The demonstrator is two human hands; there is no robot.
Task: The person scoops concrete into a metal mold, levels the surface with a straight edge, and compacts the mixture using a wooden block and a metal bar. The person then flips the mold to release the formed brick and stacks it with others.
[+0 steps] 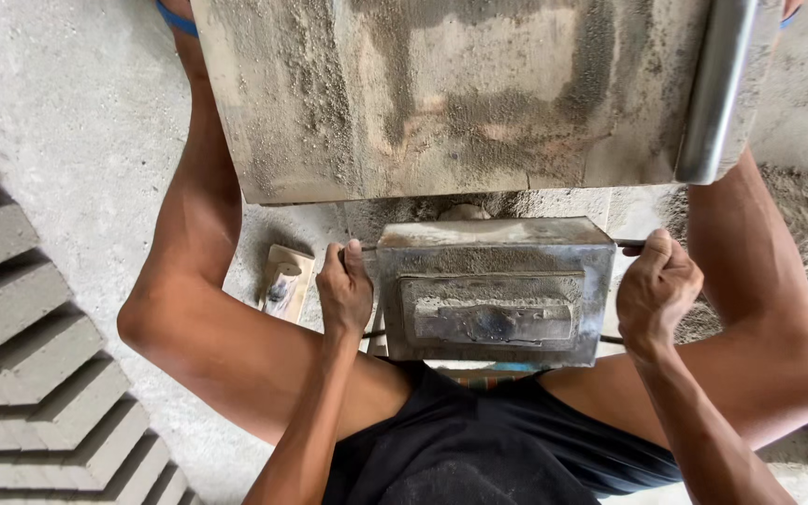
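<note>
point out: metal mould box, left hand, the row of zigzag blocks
metal mould box (495,292), head view, on its front wall near the recessed plate.
left hand (345,288), head view, on the knuckles gripping the side handle.
zigzag blocks (21,346), head view, on a middle block's top face.

Zigzag paving blocks (30,355) left; wooden tool (284,283) on floor.

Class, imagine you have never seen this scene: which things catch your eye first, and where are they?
First, the grey metal mould at the centre, gripped by the left hand and right hand on thin side handles. Above it looms a big dusty slab with a steel pipe at its right edge. At far left, zigzag concrete blocks lie in rows.
</note>
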